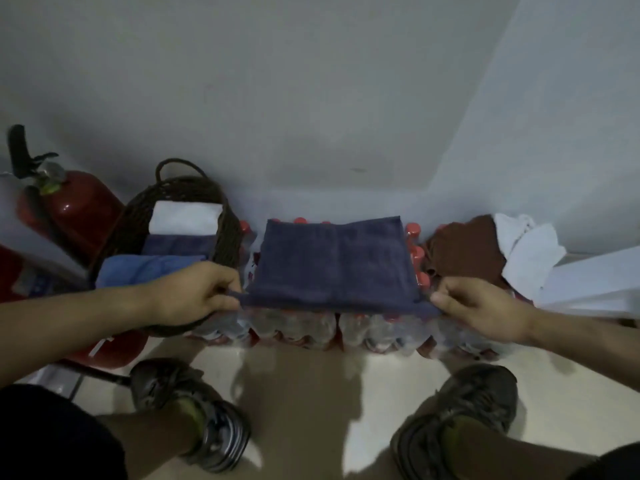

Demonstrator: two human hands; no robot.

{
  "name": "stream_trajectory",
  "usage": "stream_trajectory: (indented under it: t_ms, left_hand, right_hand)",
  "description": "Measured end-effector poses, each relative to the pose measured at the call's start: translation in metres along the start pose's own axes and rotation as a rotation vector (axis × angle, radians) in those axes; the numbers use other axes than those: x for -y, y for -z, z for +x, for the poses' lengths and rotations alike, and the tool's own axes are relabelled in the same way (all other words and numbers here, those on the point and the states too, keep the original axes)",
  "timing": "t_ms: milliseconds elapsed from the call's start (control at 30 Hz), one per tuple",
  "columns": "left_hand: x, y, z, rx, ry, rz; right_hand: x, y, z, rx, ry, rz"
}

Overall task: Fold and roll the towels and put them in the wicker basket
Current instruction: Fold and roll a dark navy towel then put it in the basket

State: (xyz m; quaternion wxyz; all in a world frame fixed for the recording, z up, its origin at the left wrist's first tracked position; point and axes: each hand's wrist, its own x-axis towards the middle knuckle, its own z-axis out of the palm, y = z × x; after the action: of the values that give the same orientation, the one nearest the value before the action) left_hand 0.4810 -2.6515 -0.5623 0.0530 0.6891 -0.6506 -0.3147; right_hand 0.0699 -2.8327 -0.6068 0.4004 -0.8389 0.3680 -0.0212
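Bottle packs (332, 327), navy towel (332, 265) between 2 grips

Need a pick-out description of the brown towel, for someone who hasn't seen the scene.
Find the row of shrink-wrapped bottle packs along the wall, with the navy towel spread on top between the left hand and right hand. Just right of it lies a loose heap of towels. The brown towel is the dark rust one, crumpled, with the white towel on its right.
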Motion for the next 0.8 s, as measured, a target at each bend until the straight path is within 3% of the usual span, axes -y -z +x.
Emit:
stream_trajectory:
  t_ms: [100, 167, 267, 333, 467, 600, 733, 800]
  left_hand:
    - [0.004, -0.025, -0.002, 0.155, 0.032, -0.099]
    - [0.007, -0.032, -0.001, 0.214, 0.056, -0.107]
    - [0.008, -0.031, 0.008, 0.265, 0.114, -0.159]
    - [0.008, -0.026, 0.018, 0.173, 0.174, -0.206]
    - [0.01, -0.022, 0.039, -0.061, 0.383, -0.425]
    - [0.004, -0.019, 0.069, -0.279, 0.426, -0.447]
    - [0.01, -0.013, 0.097, -0.336, 0.526, -0.705]
    - [0.014, -0.014, 0.107, -0.343, 0.554, -0.685]
  right_hand:
    - [-0.006, -0.013, -0.009, 0.255, -0.127, 0.038]
    - [-0.005, -0.01, -0.008, 0.4, -0.26, 0.202]
    - [0.0, -0.002, 0.002, 0.488, -0.419, 0.475]
    - [0.005, 0.004, 0.012, 0.427, -0.399, 0.469]
    - [0.007, 0.014, 0.04, 0.122, -0.336, 0.474]
    - [0.008, 0.023, 0.068, 0.01, -0.3, 0.576]
    - [0.01, 0.024, 0.095, -0.106, -0.347, 0.665]
    - [0.01, 0.021, 0.107, -0.158, -0.41, 0.638]
